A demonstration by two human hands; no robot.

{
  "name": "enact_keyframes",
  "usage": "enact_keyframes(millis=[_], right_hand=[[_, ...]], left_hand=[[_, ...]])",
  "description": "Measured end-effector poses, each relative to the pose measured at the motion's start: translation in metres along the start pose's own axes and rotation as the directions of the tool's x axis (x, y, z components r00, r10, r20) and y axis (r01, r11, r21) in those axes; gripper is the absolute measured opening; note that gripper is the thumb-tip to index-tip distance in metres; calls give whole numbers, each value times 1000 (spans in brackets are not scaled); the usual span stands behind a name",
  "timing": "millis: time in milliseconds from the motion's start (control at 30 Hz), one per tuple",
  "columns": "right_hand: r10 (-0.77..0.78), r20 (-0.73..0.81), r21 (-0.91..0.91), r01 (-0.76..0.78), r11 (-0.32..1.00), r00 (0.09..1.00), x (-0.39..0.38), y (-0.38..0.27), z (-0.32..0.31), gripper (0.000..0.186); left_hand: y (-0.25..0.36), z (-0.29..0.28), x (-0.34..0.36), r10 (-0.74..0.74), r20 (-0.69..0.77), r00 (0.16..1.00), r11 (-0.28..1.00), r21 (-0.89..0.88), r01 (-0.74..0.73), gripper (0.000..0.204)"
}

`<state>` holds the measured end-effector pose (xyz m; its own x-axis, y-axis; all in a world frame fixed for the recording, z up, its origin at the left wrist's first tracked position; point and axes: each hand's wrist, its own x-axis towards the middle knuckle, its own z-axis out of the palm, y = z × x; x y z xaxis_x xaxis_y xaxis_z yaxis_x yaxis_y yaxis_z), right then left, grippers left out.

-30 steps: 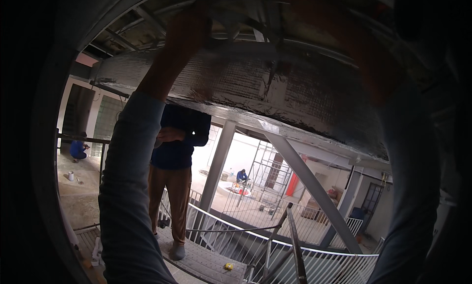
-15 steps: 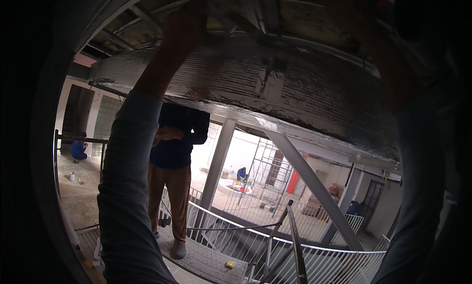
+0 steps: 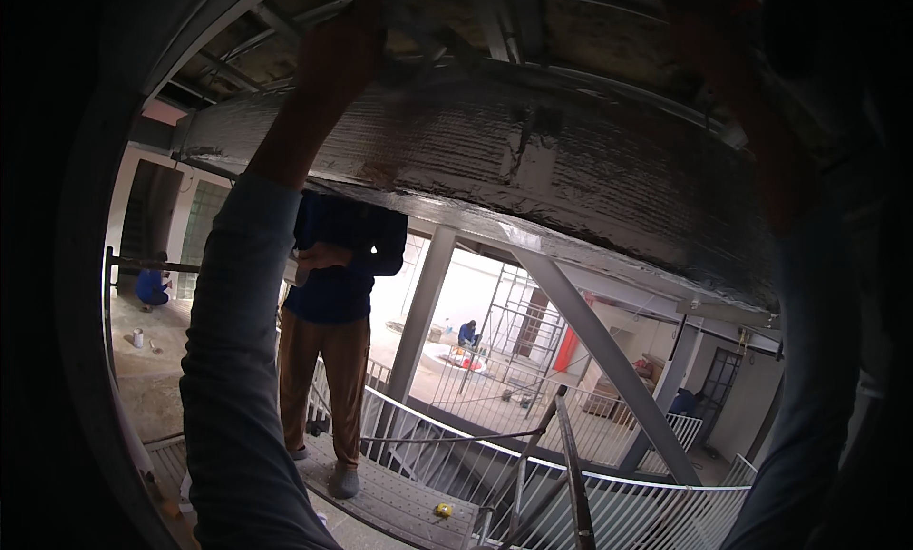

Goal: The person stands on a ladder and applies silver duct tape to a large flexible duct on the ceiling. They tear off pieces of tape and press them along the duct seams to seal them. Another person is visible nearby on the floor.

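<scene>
My left hand (image 3: 340, 55) and right hand (image 3: 702, 31) have spread wider by the duct (image 3: 609, 160), work staying overhead; either grip's too dark to tell.

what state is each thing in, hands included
Left hand: raised near the metal ceiling frame, grip too dark to tell
Right hand: raised, grip too dark to tell
Foil-covered duct: overhead, surface wrinkled
Co-worker: standing, head hidden
Yellow object: lying on the perforated platform
Diagonal beam: slanted
</scene>
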<state>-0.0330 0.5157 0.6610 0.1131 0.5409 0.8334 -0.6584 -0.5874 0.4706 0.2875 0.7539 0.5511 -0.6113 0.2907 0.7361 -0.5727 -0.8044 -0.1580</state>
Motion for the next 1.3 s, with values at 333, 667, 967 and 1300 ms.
enact_keyframes(millis=[333,667,967,1300], right_hand=[[-8,-92,-183,-9,983,996,-6,36,0,47],[-88,17,-244,89,966,996,-18,37,-1,45],[-164,567,18,187,982,807,-37,13,3,40],[-106,775,410,-368,834,623,-46,37,19,69]], left_hand=[[21,-19,5,-110,46,993,982,-151,116,64],[-12,3,-3,-8,68,998,996,89,2,62],[-29,8,-4,151,16,988,972,182,-151,39],[-34,13,2,194,28,980,958,210,-196,40]])
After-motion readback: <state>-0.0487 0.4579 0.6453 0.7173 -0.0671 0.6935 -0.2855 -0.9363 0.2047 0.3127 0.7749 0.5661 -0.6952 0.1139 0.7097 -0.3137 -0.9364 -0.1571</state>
